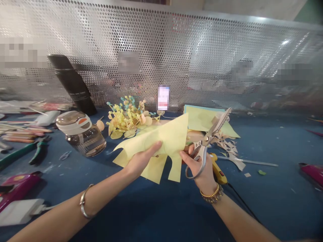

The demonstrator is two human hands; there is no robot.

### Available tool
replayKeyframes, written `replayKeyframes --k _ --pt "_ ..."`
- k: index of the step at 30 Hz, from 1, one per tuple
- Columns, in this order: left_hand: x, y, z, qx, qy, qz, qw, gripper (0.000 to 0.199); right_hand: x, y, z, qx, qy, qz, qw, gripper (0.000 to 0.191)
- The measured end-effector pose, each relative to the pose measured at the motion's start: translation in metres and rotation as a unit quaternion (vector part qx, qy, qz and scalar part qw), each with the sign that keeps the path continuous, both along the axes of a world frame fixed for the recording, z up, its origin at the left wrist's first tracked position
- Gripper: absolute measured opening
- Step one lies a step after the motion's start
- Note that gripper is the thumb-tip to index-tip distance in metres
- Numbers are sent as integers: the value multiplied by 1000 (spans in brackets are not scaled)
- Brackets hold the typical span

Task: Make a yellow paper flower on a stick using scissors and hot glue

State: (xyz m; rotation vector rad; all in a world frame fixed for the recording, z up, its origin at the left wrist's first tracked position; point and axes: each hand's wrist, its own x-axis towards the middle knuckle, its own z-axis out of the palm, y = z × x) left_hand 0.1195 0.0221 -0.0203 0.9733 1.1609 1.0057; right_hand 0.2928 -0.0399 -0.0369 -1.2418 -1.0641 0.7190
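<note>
On the far left of the blue work table (262, 205) lie a row of thin sticks (22, 135), green-handled pliers (37, 151), a magenta tool (19, 186) and a white power adapter (19, 211). Behind them stand a black cylinder (72, 84) and a glass jar (82, 136) with a grey and white lid, against a perforated metal panel (161, 37).

The left hand (142, 159), with a metal bangle (84, 205) on the wrist, grips a sheet of yellow paper (161, 144) firmly between fingers and thumb and lifts it above the table. The lower edge of this sheet has cut notches. Behind the sheet is a yellow paper flower bunch (126, 121).

The right hand (199, 166), with gold bracelets (212, 195), is closed around the loops of silver scissors (204, 143). The blades point up and right, just beside the sheet and not in it. How far they are open is hard to tell.

Further right are a yellow glue gun (218, 169), paper scraps (227, 144) and a magenta object (313, 173).
</note>
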Motion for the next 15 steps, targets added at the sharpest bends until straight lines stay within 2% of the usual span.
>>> replayKeyframes --k 5,9,12,15 --pt "-3 0 1 -12 75 -20 997 23 0 1 3 6 22 -4 1000 27" --pt "-5 -2 3 -12 130 -14 991 30 -2 1 3 5 13 -5 1000 27" --pt "-9 -1 6 -16 207 3 978 38 -1 0 5 2 19 7 1000 27" --pt "-14 6 6 5 202 46 978 47 2 -1 9 -15 11 13 1000 27"
